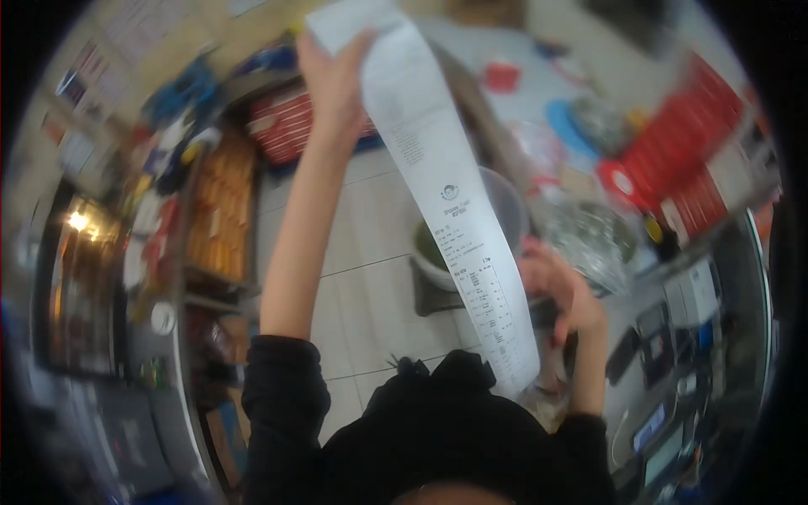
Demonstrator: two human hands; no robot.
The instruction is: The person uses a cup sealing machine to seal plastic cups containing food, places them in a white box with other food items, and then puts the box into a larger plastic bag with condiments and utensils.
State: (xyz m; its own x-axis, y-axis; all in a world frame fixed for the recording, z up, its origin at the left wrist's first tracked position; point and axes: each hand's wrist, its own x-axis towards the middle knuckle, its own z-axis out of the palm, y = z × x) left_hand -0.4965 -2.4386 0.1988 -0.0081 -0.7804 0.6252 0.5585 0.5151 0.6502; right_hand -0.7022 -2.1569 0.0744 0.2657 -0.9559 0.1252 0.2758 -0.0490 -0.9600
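Observation:
A long strip of printed receipt paper [435, 145] runs slantwise down the middle of the view. My left hand [334, 85] is raised at the top and grips the strip's upper end, thumb against the paper. Lower down, the strip hangs in front of my black shirt and curls at its bottom end. My right hand [565, 290] is beside the strip's right edge with bent fingers; whether it pinches the paper is unclear. Behind the strip, a round bin or tub [435, 271] with something green inside is partly hidden.
A pale tiled floor [341, 233] lies below. To the left stand a wooden rack [221, 214] and a lit glass-fronted cabinet [82, 271]. On the right counter are stacked red boxes [682, 126], a clear plastic bag [587, 246], a white device [691, 293] and a phone-like screen [650, 426].

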